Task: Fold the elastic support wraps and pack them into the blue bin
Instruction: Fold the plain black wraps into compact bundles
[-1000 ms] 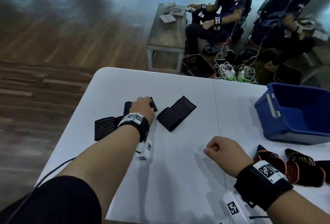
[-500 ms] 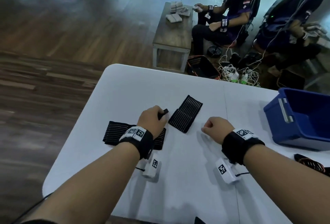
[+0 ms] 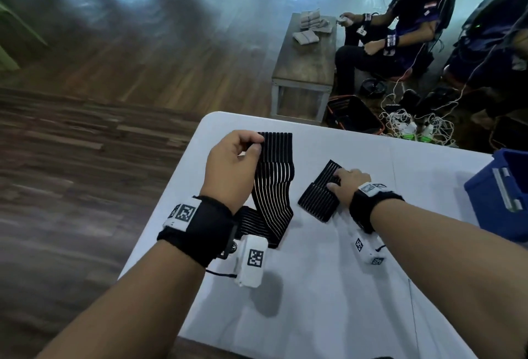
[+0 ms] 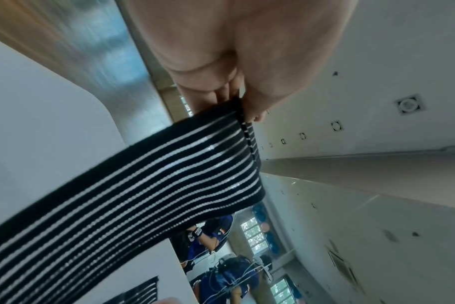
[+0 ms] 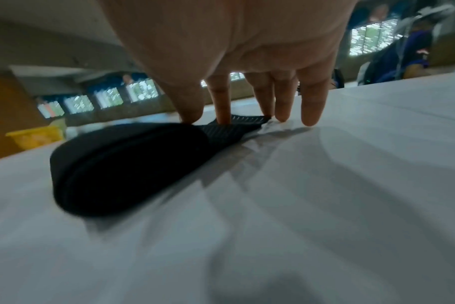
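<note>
- Pinching the end of a striped wrap between thumb and curled fingers, the left hand holds that end lifted off the table; the wrist view shows the thumb and fingertips closed tight on the hem of the band.
- From the pinch the band hangs down with a twist, and its lower end lies on the table beside the left wrist, near the table's left edge.
- The right hand rests with fingers straight and slightly spread; the wrist view shows the thumb and first two fingers pressing on the flat folded wrap, while the other two fingertips touch the bare table just beside it.
- That folded wrap lies flat toward the middle of the table, close to the hanging band but apart from it.
- Two black wraps with pale stripes are in sight, one in each hand's reach.
- One blue bin sits at the table's right edge, well apart from both wraps, only partly in view.
- Beyond the far edge stand a low wooden bench with pale folded cloths, a dark basket, tangled cables and a seated person on the wooden floor.
</note>
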`<state>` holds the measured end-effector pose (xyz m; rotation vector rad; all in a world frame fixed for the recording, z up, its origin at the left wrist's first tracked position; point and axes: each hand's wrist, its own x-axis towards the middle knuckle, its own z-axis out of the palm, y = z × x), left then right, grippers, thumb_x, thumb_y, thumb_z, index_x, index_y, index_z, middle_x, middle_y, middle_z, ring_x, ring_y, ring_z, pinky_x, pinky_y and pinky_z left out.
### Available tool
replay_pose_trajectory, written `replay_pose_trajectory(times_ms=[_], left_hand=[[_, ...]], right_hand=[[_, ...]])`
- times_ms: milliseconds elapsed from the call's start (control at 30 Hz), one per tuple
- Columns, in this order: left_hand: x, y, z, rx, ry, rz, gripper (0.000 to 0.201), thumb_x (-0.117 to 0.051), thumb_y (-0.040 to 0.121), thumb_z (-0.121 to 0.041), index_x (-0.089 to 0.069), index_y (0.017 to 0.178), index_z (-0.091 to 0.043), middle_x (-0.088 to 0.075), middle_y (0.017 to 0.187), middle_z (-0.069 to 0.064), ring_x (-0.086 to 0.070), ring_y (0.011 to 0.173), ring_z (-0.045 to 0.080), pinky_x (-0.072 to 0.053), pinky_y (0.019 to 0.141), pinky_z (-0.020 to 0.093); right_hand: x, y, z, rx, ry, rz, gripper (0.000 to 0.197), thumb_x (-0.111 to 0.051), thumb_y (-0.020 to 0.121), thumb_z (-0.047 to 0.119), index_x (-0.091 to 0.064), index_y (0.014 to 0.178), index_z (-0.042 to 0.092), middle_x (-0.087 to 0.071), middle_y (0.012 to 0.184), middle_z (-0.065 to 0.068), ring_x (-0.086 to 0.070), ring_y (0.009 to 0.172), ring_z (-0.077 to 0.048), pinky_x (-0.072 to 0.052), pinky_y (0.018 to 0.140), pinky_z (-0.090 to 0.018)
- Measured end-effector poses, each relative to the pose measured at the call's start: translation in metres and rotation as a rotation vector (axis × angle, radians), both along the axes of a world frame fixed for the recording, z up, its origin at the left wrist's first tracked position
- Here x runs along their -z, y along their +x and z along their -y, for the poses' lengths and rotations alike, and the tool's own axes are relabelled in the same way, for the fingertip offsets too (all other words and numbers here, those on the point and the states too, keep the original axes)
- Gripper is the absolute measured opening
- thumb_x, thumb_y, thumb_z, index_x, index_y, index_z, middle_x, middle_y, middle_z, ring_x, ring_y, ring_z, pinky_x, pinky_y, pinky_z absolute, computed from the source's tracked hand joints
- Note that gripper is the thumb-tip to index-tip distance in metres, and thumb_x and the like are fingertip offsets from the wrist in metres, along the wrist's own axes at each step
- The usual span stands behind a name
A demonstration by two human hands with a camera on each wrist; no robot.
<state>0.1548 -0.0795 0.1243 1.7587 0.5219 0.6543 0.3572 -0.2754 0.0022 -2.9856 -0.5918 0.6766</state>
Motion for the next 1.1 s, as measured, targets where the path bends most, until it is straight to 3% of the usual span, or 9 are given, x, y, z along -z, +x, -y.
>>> replay_pose_trajectory(times_ms=[100, 233, 333, 433, 533, 633, 800, 933, 1100], left_hand=[[0.001, -0.005, 0.001, -0.013, -0.041, -0.004, 0.021, -0.061, 0.095, -0.005, -0.07, 0.097, -0.024, -0.071, 0.089, -0.01, -0.062, 0.072, -0.002, -0.048, 0.069, 0.012], [-0.003, -0.006, 0.009, -0.01, -0.061, 0.002, 0.025, -0.067, 0.091, -0.003, -0.07, 0.097, -0.026, -0.074, 0.093, -0.006, -0.066, 0.074, 0.004, -0.053, 0.074, 0.02], [-0.014, -0.001, 0.017, 0.036, -0.109, 0.021, 0.029, -0.07, 0.086, 0.004, -0.069, 0.101, -0.021, -0.075, 0.095, -0.002, -0.071, 0.073, 0.01, -0.057, 0.073, 0.024], [-0.029, 0.007, 0.03, 0.074, -0.09, 0.045, 0.032, -0.072, 0.084, 0.006, -0.069, 0.103, -0.019, -0.076, 0.095, -0.003, -0.074, 0.078, 0.018, -0.06, 0.077, 0.032], [-0.042, 0.017, 0.046, 0.062, -0.075, 0.063, 0.029, -0.071, 0.085, 0.007, -0.069, 0.104, -0.015, -0.075, 0.095, -0.001, -0.072, 0.076, 0.017, -0.061, 0.075, 0.031], [-0.051, 0.026, 0.061, 0.022, -0.044, 0.081, 0.026, -0.069, 0.086, 0.004, -0.071, 0.1, -0.018, -0.076, 0.092, 0.0, -0.07, 0.073, 0.015, -0.059, 0.072, 0.029], [-0.07, 0.038, 0.084, 0.031, 0.093, 0.086, 0.03, -0.066, 0.089, 0.002, -0.072, 0.092, -0.027, -0.073, 0.088, -0.01, -0.065, 0.071, -0.001, -0.052, 0.068, 0.016], [-0.09, 0.051, 0.099, 0.035, 0.148, 0.115, 0.033, -0.064, 0.089, -0.001, -0.072, 0.09, -0.033, -0.076, 0.091, -0.008, -0.071, 0.084, 0.011, -0.057, 0.079, 0.028], [-0.129, 0.067, 0.116, 0.063, 0.083, 0.237, 0.02, -0.06, 0.09, -0.012, -0.073, 0.087, -0.028, -0.075, 0.088, -0.003, -0.069, 0.083, 0.013, -0.057, 0.081, 0.034]], right_hand=[[0.004, -0.011, 0.003, -0.062, -0.044, 0.072, 0.044, -0.052, 0.097, 0.041, -0.047, 0.136, 0.023, -0.05, 0.132, -0.014, -0.048, 0.12, -0.036, -0.048, 0.096, -0.046], [0.0, -0.021, 0.018, -0.059, 0.003, 0.077, 0.033, -0.056, 0.095, 0.026, -0.056, 0.127, 0.02, -0.053, 0.124, -0.013, -0.052, 0.114, -0.033, -0.05, 0.094, -0.043], [-0.007, -0.025, 0.03, 0.074, 0.261, -0.008, 0.025, -0.061, 0.083, 0.006, -0.067, 0.099, 0.024, -0.064, 0.113, -0.009, -0.059, 0.093, -0.025, -0.05, 0.078, -0.028], [-0.029, -0.027, 0.044, 0.19, 0.57, -0.051, 0.034, -0.074, 0.072, -0.001, -0.065, 0.077, 0.03, -0.069, 0.098, -0.002, -0.063, 0.086, -0.02, -0.041, 0.059, -0.017], [-0.068, -0.033, 0.056, 0.161, 0.851, -0.087, 0.023, -0.084, 0.074, 0.006, -0.071, 0.084, 0.022, -0.069, 0.086, 0.004, -0.064, 0.079, -0.01, -0.046, 0.064, -0.013], [-0.108, -0.036, 0.069, 0.053, 0.977, -0.015, 0.021, -0.078, 0.079, 0.003, -0.073, 0.084, 0.023, -0.072, 0.088, 0.002, -0.066, 0.08, -0.012, -0.052, 0.078, -0.022], [-0.172, -0.043, 0.083, -0.11, 1.145, 0.078, 0.023, -0.072, 0.079, -0.008, -0.074, 0.082, 0.015, -0.072, 0.087, 0.002, -0.064, 0.078, -0.009, -0.051, 0.075, -0.022], [-0.223, -0.051, 0.089, -0.152, 1.349, 0.1, 0.03, -0.071, 0.079, -0.012, -0.072, 0.078, 0.018, -0.071, 0.087, -0.006, -0.067, 0.077, -0.019, -0.055, 0.071, -0.025], [-0.273, -0.049, 0.088, -0.166, 1.496, 0.069, 0.027, -0.071, 0.079, -0.016, -0.07, 0.079, 0.011, -0.068, 0.079, 0.002, -0.063, 0.069, -0.004, -0.057, 0.07, -0.022]])
